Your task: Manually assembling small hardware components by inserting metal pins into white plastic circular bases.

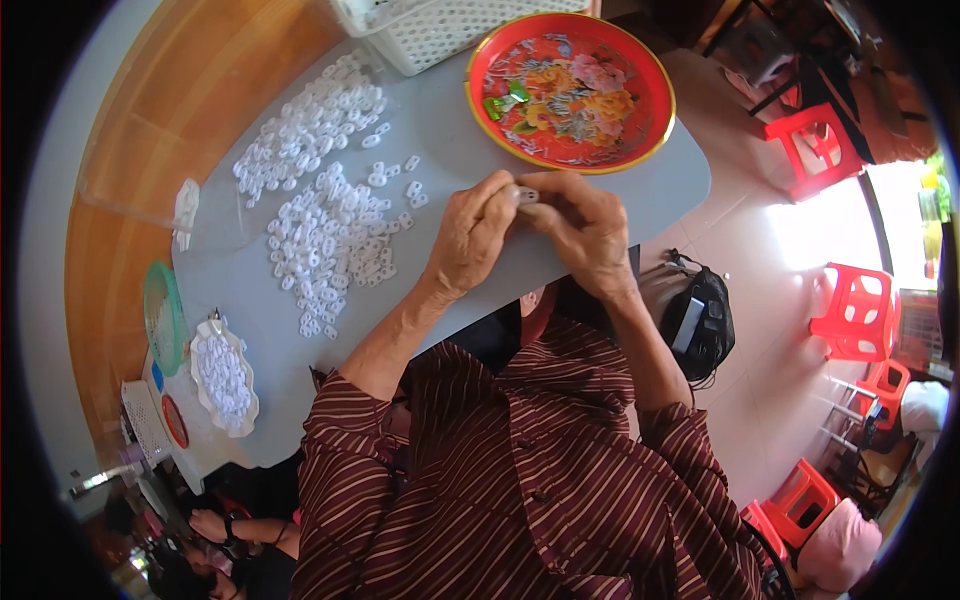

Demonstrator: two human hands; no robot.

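Observation:
Over the near edge of the grey table (440,125), my two hands meet at a small white plastic piece (527,196) with dark holes. My right hand (585,230) pinches it between thumb and fingertips. My left hand (474,235) is closed against its left side, fingertips touching it; anything else in those fingers is hidden. Left of my hands, loose white oval two-holed pieces (325,225) lie in a heap, with another heap (310,125) behind. Just beyond my hands, a red flowered round tray (655,125) holds many thin, small pieces and a green packet (506,100).
A white perforated basket (430,45) stands at the back. At left are a scalloped white dish (240,420) of white pieces and a green round basket (160,300). Another person's hand (208,525) shows lower left. Red stools (858,310) and a black bag (700,320) are at right.

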